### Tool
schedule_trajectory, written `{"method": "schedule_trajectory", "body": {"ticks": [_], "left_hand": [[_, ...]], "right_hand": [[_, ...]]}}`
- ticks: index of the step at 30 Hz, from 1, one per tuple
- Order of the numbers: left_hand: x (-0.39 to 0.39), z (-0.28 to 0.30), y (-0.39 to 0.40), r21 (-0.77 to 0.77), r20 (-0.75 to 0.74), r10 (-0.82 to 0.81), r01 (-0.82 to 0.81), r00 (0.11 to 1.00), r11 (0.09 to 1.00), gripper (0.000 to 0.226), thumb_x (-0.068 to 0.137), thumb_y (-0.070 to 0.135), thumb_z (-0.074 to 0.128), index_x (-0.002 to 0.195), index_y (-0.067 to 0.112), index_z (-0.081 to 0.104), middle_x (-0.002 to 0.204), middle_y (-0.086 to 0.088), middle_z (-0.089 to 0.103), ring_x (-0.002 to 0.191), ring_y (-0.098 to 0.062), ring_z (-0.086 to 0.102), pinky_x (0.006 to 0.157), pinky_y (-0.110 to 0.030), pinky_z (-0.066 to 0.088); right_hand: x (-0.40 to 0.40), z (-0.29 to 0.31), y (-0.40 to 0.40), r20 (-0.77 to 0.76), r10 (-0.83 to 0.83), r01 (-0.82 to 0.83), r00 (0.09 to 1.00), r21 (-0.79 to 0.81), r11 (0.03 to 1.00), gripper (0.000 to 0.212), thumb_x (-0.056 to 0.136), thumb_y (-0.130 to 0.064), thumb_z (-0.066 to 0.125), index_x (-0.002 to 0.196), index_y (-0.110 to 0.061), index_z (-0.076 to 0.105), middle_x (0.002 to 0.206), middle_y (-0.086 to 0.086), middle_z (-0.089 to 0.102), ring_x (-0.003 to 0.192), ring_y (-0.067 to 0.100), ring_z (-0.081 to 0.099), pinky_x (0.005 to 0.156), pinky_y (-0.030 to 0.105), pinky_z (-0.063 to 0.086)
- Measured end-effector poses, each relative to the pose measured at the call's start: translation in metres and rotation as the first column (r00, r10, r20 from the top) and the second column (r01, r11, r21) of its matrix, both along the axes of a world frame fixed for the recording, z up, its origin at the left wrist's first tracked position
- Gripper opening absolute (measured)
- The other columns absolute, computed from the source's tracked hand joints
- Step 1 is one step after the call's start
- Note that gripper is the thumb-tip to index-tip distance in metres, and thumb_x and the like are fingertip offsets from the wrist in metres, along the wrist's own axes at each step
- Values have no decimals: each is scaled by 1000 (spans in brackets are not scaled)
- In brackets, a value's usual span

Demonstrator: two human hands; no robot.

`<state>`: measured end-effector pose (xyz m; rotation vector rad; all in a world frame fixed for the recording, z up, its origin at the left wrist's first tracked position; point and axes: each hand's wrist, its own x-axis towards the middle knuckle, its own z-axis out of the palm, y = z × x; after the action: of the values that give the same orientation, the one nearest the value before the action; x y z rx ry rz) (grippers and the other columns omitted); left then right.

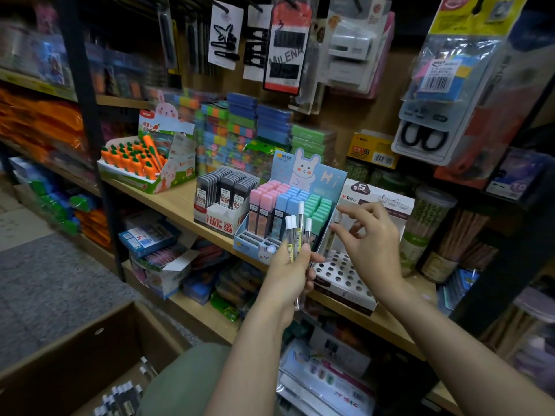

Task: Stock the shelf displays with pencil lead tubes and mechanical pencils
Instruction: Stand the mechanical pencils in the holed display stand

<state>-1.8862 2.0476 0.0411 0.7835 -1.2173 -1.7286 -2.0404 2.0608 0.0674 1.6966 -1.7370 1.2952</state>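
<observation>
The left hand (289,273) grips a bunch of white-capped lead tubes (295,232) upright, in front of the bunny box (255,244). The right hand (368,241) pinches one tube's cap (338,217) above the white tray with holes (342,273) on the wooden shelf (171,202).

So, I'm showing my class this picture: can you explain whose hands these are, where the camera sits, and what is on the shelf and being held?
There is no machine: a person wears a camera on the head, looking down at their own hands in a stationery shop. The left hand grips a few white-capped lead tubes. The right hand pinches a pencil over a white holed display. On the wooden shelf also stand a bunny box of pastel lead cases, a grey lead box and carrot-shaped items. A cardboard carton sits below.
</observation>
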Motion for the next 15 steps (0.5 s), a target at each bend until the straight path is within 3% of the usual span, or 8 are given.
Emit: {"method": "schedule_trajectory", "body": {"ticks": [7, 13, 15], "left_hand": [[-2, 4, 2, 65, -122, -63, 71, 991, 995, 17, 102, 25, 48, 110, 17, 61, 79, 6, 73, 55, -4, 49, 54, -20, 42], [-3, 7, 3, 90, -137, -137, 150, 981, 985, 22, 102, 18, 46, 116, 12, 62, 95, 0, 76, 62, -7, 53, 56, -20, 46], [-3, 9, 5, 99, -199, -153, 176, 968, 979, 22, 102, 14, 45, 117, 9, 60, 102, -7, 75, 63, -7, 53, 56, -20, 46]], "right_hand": [[2, -4, 2, -46, -29, 31, 999, 41, 999, 31, 83, -22, 77, 113, -18, 73, 95, -5, 54, 60, 11, 49, 59, 35, 51], [-3, 1, 14, -461, -125, 171, 878, 60, 983, 36, 88, -28, 70, 123, -20, 66, 98, 5, 57, 65, 21, 58, 43, 29, 44], [-7, 1, 17, -464, -83, 148, 882, 107, 983, 43, 93, -27, 63, 135, -21, 57, 108, 5, 55, 70, 18, 57, 45, 29, 44]]}}
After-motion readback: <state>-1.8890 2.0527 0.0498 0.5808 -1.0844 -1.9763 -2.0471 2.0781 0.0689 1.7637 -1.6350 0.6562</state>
